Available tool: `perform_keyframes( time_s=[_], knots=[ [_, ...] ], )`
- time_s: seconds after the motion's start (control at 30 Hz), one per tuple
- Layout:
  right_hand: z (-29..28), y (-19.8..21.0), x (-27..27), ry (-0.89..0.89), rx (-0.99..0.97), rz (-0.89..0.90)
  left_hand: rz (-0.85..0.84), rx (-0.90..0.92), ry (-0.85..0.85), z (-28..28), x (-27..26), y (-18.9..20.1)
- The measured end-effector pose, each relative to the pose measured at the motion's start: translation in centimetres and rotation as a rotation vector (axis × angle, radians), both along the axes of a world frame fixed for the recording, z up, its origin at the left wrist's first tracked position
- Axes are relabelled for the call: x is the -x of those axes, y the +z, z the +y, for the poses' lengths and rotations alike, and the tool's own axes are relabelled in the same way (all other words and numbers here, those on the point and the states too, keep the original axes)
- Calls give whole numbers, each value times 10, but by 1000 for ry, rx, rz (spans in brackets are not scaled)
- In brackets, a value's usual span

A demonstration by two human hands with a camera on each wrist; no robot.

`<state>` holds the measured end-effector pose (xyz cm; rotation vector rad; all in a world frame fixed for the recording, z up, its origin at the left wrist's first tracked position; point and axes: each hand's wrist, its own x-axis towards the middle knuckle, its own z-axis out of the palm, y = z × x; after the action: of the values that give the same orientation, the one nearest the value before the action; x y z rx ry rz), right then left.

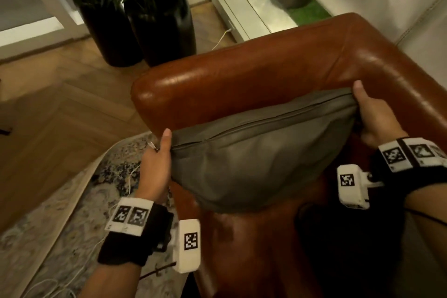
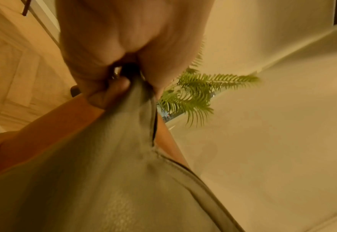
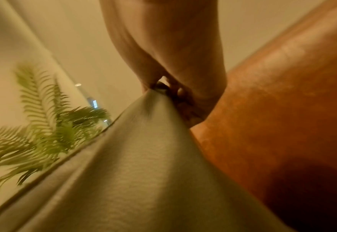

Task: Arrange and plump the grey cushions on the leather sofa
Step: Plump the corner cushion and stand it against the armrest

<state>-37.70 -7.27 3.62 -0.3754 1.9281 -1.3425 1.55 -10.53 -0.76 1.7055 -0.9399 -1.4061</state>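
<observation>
A grey cushion [image 1: 254,159] with a zip along its top edge stands in the corner of the brown leather sofa [image 1: 242,75], leaning toward the armrest. My left hand [image 1: 158,162] grips its left top corner, thumb up along the edge. My right hand [image 1: 370,113] grips its right top corner near the sofa back. In the left wrist view the fingers [image 2: 112,92] pinch bunched grey cushion [image 2: 104,180] fabric. In the right wrist view the right hand [image 3: 173,92] pinches the pointed cushion [image 3: 143,164] corner beside the sofa [image 3: 272,109] leather.
Two tall black planters [image 1: 157,24] with palm fronds stand on the wood floor behind the armrest. A patterned rug [image 1: 60,201] with white cables lies left of the sofa. A white door frame [image 1: 232,0] and a pale wall are at the back.
</observation>
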Motion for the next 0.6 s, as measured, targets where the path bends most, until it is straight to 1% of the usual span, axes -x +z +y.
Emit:
perform_keyframes(
  time_s=[0.07, 0.1, 0.17, 0.2, 0.27, 0.3, 0.37, 0.4, 0.43, 0.47, 0.5, 0.53, 0.57, 0.6],
  knots=[
    [7, 3, 1, 49, 33, 65, -9, 75, 38, 1, -10, 11],
    [11, 1, 1, 61, 37, 93, -10, 101, 88, 2, -15, 12],
    [14, -10, 2, 53, -47, 208, -47, 101, 132, 2, -19, 11],
    [13, -18, 1, 59, -137, 284, -65, 79, 126, 1, -21, 4],
    [10, -26, -11, 61, -340, 475, -6, 33, 139, 1, -19, 0],
    [6, -26, -21, 33, -370, 596, 45, 8, 153, 3, -18, 4],
    [1, -16, -58, 15, -264, 876, 176, -17, 143, 9, -16, 13],
    [1, -11, -85, 65, -179, 1009, 211, -28, 123, 12, -19, 10],
    [2, -8, -118, 190, -70, 1083, 198, -32, 104, 17, -22, 7],
    [2, -5, -156, 367, 63, 1077, 162, -18, 85, 21, -26, 4],
    [3, -4, -195, 585, 186, 1020, 133, 4, 82, 24, -30, 0],
    [5, -4, -234, 835, 254, 961, 110, 28, 81, 25, -33, -6],
    [9, -4, -268, 1075, 252, 921, 100, 58, 76, 27, -35, -8],
    [13, -10, -291, 1268, 214, 880, 96, 70, 76, 30, -37, -10]
  ],
)
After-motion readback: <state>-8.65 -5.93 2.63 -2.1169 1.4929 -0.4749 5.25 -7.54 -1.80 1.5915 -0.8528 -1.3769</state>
